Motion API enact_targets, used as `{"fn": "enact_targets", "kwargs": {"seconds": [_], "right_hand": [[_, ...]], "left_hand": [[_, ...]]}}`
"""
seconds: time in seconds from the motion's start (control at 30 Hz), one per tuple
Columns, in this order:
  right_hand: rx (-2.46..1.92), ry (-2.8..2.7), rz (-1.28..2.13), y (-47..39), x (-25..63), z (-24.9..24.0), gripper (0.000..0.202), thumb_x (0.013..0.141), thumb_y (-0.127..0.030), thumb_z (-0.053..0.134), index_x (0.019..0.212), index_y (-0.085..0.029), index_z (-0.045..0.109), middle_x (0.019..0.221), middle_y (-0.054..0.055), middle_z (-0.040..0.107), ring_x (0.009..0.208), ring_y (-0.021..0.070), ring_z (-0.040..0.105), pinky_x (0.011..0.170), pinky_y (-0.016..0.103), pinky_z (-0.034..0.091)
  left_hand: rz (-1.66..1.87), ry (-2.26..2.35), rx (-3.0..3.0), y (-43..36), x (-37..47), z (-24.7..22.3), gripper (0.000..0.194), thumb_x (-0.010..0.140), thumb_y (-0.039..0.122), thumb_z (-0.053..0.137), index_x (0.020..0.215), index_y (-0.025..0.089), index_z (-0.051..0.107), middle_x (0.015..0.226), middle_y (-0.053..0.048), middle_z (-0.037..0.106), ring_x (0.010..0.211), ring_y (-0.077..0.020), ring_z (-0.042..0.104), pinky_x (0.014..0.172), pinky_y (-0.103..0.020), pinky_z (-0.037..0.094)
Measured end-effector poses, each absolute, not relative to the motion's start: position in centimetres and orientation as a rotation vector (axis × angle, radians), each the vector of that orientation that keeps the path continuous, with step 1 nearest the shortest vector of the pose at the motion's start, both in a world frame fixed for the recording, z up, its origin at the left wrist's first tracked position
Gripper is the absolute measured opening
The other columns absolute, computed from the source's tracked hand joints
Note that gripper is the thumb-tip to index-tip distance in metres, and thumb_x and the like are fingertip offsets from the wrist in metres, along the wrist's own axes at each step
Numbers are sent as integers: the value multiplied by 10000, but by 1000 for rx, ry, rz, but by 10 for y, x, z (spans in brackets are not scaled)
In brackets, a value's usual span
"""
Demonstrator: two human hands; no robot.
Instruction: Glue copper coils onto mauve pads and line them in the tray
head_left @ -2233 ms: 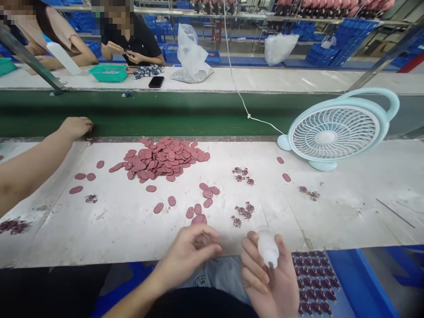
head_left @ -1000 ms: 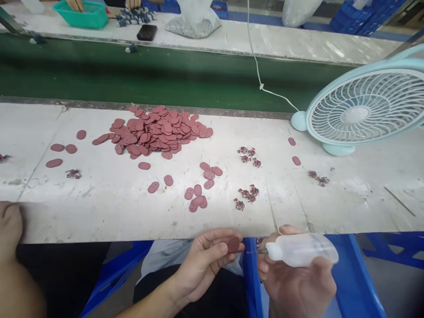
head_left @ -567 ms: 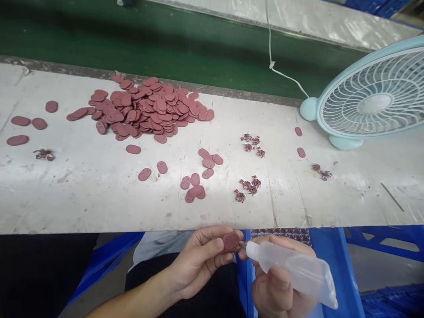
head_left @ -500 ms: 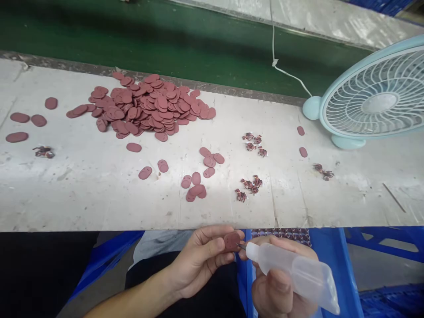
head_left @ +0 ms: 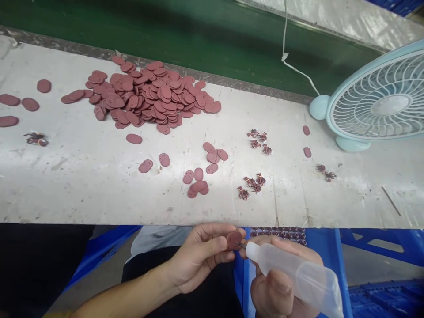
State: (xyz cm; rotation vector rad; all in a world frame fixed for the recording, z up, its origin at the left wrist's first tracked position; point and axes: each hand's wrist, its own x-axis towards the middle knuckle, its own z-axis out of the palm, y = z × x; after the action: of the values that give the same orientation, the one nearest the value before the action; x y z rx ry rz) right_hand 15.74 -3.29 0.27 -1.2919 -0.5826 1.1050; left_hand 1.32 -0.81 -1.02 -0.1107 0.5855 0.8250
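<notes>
Between thumb and fingers, my left hand (head_left: 202,256) pinches a reddish-brown oval disc (head_left: 233,240) just below the table's front edge. My right hand (head_left: 281,282) is wrapped round a translucent squeeze bottle (head_left: 298,274), whose thin dark tip meets the face of the disc. On the white table (head_left: 99,190) lies a large heap of similar discs (head_left: 159,97). Nearer to my hands are a small group of discs (head_left: 198,187) and small brown figures (head_left: 253,183).
A light blue fan (head_left: 380,106) stands at the right, its white cord running back. Behind the table runs a green surface (head_left: 165,35). Blue crates (head_left: 342,274) are below the front edge, one holding rows of small brown pieces (head_left: 285,234).
The view has shifted and tilted slightly. The disc in my left hand is turned a little, and the bottle tip sits lower on its face. Both hands keep their hold.
</notes>
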Motion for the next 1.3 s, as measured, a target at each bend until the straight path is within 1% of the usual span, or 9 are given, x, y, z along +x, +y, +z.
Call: {"fn": "enact_targets", "kwargs": {"seconds": [0.1, 0.37, 0.5, 0.83, 0.9, 1.0, 1.07, 1.17, 1.3], "right_hand": [[-1339, -883, 661, -16, 144, 22, 323, 769, -511, 757, 1006, -298, 704, 750, 33, 669, 625, 264, 629, 550, 478, 539], [-1216, -1041, 662, -6, 139, 28, 261, 852, -415, 684, 1028, -224, 658, 669, 13, 666, 543, 249, 635, 473, 419, 535], [-1145, -1020, 720, -1, 137, 33, 250, 891, -428, 660, 1022, -216, 637, 635, -25, 641, 504, 205, 596, 477, 384, 523], [-1168, -1078, 789, -10, 140, 33, 249, 899, -407, 673, 1099, -265, 629, 713, 5, 645, 643, 225, 641, 586, 387, 548], [-1181, -977, 905, -6, 151, 38, 240, 889, -451, 668, 1070, -295, 645, 706, 6, 650, 627, 232, 652, 536, 372, 552], [-1027, -551, 1331, 12, 188, 35, 248, 874, -471, 628, 1035, -283, 652, 688, 13, 628, 587, 204, 648, 438, 301, 560], [-698, -85, 1568, 32, 222, 22, 293, 843, -395, 644, 1089, -237, 619, 695, 13, 576, 582, 164, 616, 420, 238, 563], [7, 657, 1797, 63, 267, -7, 390, 762, -118, 671, 1109, -255, 555, 695, -22, 521, 601, 133, 591, 393, 172, 535], [166, 667, 1832, 79, 289, -25, 453, 756, 7, 615, 1105, -270, 531, 733, -34, 547, 624, 114, 609, 408, 155, 561]], "left_hand": [[819, 587, -112, -8, 13, -10, 205, 799, 190, 800, 1003, 178, 792, 1096, -86, 793, 880, -140, 751, 717, -147, 589], [816, 605, -125, -7, 12, -8, 207, 782, 194, 815, 988, 176, 797, 1079, -86, 795, 850, -134, 746, 712, -149, 589], [816, 580, -118, -6, 11, -7, 193, 803, 196, 796, 994, 170, 796, 1069, -84, 797, 812, -129, 753, 701, -141, 589], [824, 598, -137, -8, 12, -8, 199, 807, 189, 792, 1004, 164, 786, 1103, -90, 791, 923, -140, 740, 729, -150, 592], [830, 592, -125, -8, 11, -8, 199, 811, 196, 789, 1008, 168, 786, 1108, -89, 790, 940, -157, 748, 729, -149, 591], [836, 584, -96, -8, 10, -7, 200, 818, 206, 782, 1015, 172, 786, 1132, -93, 783, 990, -194, 751, 738, -155, 593], [839, 581, -83, -7, 9, -7, 200, 825, 206, 775, 1021, 171, 785, 1141, -96, 780, 1004, -200, 749, 743, -157, 593], [844, 579, -77, -6, 8, -7, 205, 829, 198, 769, 1031, 169, 782, 1147, -99, 778, 1013, -201, 746, 750, -157, 593], [847, 608, -71, -5, 6, -5, 190, 845, 190, 749, 1031, 169, 781, 1154, -96, 775, 1021, -199, 743, 771, -165, 600]]}}
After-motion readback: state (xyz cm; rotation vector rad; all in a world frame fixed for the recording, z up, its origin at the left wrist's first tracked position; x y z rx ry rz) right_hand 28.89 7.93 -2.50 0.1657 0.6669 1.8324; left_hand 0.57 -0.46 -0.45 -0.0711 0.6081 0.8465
